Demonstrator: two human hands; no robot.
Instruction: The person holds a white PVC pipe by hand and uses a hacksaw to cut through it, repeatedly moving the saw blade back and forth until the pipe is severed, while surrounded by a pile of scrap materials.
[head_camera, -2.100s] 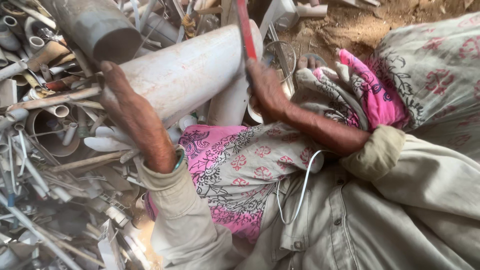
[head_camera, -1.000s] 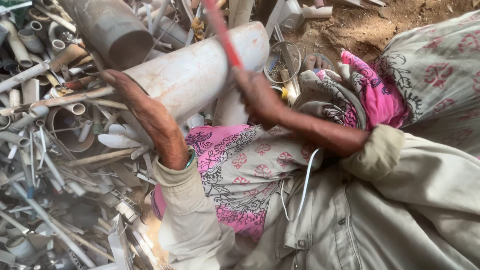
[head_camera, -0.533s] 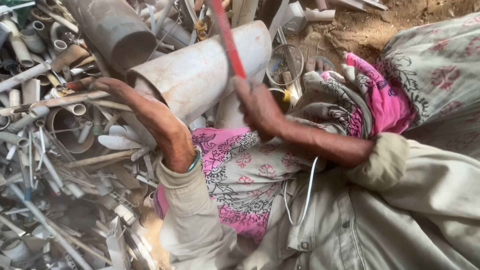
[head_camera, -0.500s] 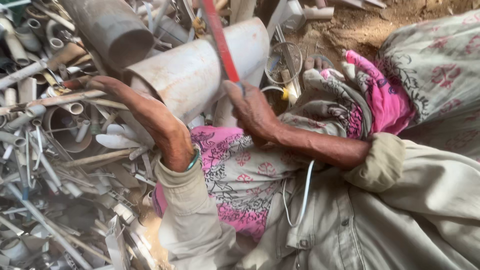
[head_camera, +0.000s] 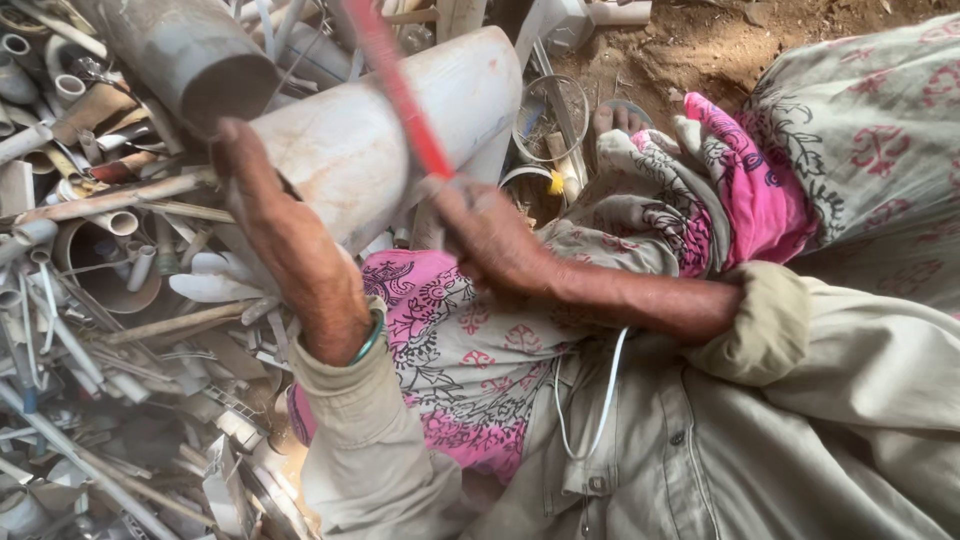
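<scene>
I note the left hand (head_camera: 262, 190) pressed flat on the near end of the wide white pipe (head_camera: 385, 130), fingers spread over its rim; the right hand (head_camera: 487, 235) is clenched around a red-handled tool (head_camera: 398, 85), raised slantwise across that pipe; the pipe lies on a heap of scrap tubes (head_camera: 90, 300), just beyond the pink patterned cloth (head_camera: 450, 340).

Ground (head_camera: 720, 45): bare brown earth, dusty, with small stones, visible at the top of the view. Lying on it:
- heap of scrap plastic pipes (head_camera: 90, 300), white and grey, thin and thick, crossing one another, filling the left side
- large white pipe (head_camera: 380, 130), stained, resting on the heap, open end towards the earth
- wide grey pipe (head_camera: 190, 55), above it at top left
- ring of wire (head_camera: 550, 120), on the earth beside the large pipe's open end
</scene>
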